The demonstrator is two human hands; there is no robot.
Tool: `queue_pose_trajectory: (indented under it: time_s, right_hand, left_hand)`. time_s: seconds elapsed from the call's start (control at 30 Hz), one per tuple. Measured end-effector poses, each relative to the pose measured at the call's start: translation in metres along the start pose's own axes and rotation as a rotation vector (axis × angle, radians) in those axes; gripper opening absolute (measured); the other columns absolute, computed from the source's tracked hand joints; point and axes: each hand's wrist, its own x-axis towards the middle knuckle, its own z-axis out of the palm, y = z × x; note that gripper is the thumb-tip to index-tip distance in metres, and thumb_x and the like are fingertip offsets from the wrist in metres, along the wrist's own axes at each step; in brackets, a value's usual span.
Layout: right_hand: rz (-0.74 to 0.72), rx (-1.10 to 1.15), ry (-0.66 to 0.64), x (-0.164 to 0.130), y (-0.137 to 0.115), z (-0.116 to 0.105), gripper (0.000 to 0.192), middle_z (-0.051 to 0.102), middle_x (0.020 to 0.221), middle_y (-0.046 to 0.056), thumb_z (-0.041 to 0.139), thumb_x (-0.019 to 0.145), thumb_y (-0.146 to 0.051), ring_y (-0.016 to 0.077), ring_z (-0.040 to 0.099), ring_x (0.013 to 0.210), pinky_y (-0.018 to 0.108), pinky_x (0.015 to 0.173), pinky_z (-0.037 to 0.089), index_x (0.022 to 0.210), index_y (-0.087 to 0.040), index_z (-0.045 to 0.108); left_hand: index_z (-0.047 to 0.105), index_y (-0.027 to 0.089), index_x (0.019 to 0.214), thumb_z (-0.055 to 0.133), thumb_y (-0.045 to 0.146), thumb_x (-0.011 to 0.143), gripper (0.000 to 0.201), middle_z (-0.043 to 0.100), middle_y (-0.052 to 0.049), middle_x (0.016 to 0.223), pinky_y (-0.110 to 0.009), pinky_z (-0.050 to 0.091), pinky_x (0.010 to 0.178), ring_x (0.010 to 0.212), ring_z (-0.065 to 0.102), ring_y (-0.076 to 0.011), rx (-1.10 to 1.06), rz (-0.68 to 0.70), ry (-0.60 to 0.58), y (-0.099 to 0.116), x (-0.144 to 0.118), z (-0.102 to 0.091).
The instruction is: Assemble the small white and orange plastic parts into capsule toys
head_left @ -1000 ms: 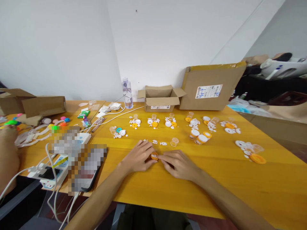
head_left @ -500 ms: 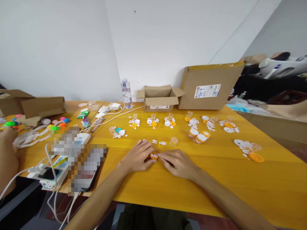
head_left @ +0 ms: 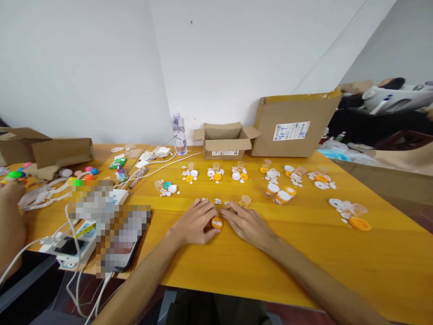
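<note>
My left hand (head_left: 198, 222) is closed round a small orange round cap (head_left: 217, 223) with white pieces inside it. It rests on the table with the cap between thumb and fingers. My right hand (head_left: 248, 225) lies just right of the cap, apart from it, fingers stretched forward and loosely apart. Its fingertips reach over a flat white piece with dark spots (head_left: 227, 203), mostly covered by them. Another spotted white piece (head_left: 218, 201) lies just beyond the hands. A clear plastic cup (head_left: 245, 201) stands by the right fingertips.
Sets of small cups, caps and white pieces (head_left: 217, 174) are spread across the table (head_left: 291, 262). Several orange-and-white capped jars (head_left: 283, 197) stand right. An open carton (head_left: 226, 151), water bottle (head_left: 179, 135), phone (head_left: 126, 239) and power strip (head_left: 81, 243) surround this. Another person's arm (head_left: 11, 225) is left.
My right hand has moved away from the cap, forward to the spotted pieces, and its fingers have extended. My left hand still holds the orange cap in place.
</note>
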Motion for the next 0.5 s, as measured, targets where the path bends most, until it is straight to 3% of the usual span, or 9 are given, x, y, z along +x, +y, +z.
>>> queue_pose_trajectory:
  time_s: [0.23, 0.4, 0.5]
  right_hand:
    - [-0.141, -0.147, -0.017, 0.004, 0.003, 0.007, 0.025, 0.068, 0.096, 0.008, 0.044, 0.096, -0.008, 0.0173, 0.066, 0.079, 0.027, 0.063, 0.049, 0.101, -0.02, 0.066]
    - [-0.259, -0.18, -0.057, 0.007, 0.009, 0.01, 0.02, 0.067, 0.09, 0.007, 0.047, 0.097, -0.009, 0.0182, 0.065, 0.076, 0.028, 0.059, 0.047, 0.102, -0.017, 0.064]
    - [-0.241, -0.192, -0.039, 0.008, 0.009, 0.011, 0.022, 0.068, 0.092, 0.008, 0.045, 0.098, -0.01, 0.0176, 0.064, 0.074, 0.028, 0.058, 0.046, 0.102, -0.018, 0.065]
  left_hand:
    - [0.054, 0.022, 0.098, 0.059, 0.039, 0.089, 0.02, 0.063, -0.007, 0.103, -0.041, 0.039, 0.09, 0.101, 0.056, -0.0263, -0.007, 0.005, -0.006, -0.002, -0.001, 0.0]
    - [0.054, 0.022, 0.096, 0.057, 0.033, 0.089, 0.013, 0.062, -0.007, 0.099, -0.04, 0.039, 0.09, 0.1, 0.056, -0.0253, -0.003, -0.005, 0.014, -0.003, -0.001, 0.0]
    - [0.053, 0.022, 0.095, 0.056, 0.03, 0.09, 0.01, 0.063, -0.006, 0.098, -0.039, 0.04, 0.089, 0.098, 0.056, -0.0244, -0.004, -0.013, 0.024, -0.004, 0.0, 0.0]
